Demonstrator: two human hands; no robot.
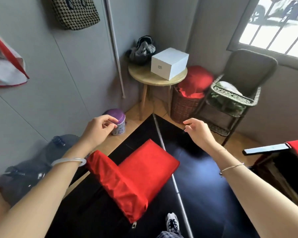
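A folded red fabric cover [141, 174] with a zipper pull at its near end lies on a black sheet [201, 186] spread over a flat surface. A thin white rod [169, 162] lies across the sheet beside it. My left hand [100, 129] hovers above the sheet's left edge. Its thumb and forefinger pinch a thin pale strand, too small to identify. My right hand [198, 133] hovers over the sheet's far right edge with loosely curled fingers and holds nothing I can make out.
A round wooden side table [143, 76] in the corner carries a white box [169, 63] and a dark bag. A wicker basket with red fabric [189, 98], a chair holding a woven tray [234, 97], a purple-lidded bin [118, 122], water jugs [29, 169] and a phone [267, 149] surround the sheet.
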